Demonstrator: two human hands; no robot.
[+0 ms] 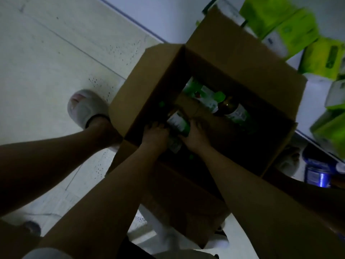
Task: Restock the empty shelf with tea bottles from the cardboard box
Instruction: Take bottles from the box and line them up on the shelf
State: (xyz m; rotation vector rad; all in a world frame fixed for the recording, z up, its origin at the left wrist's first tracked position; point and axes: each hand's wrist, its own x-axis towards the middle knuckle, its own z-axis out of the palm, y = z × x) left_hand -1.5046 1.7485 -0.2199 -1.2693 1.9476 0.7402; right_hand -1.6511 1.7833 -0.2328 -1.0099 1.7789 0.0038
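Note:
An open brown cardboard box (153,79) stands on the floor with its flaps up. Inside lie tea bottles with green-and-white labels; two (236,112) rest at the far side beside a cardboard divider. Both my hands reach down into the box. My left hand (155,134) curls round the near end of a tea bottle (178,121) lying at the near left. My right hand (197,132) grips the same bottle from its right side. A second label shows under my hands. The scene is dim and the box's depths are dark.
Green-and-white packs (291,28) fill the white shelf (315,86) at the right, behind the box. A blue pack (317,173) sits low on the right. My foot in a grey slipper (85,109) stands on the pale tiled floor left of the box.

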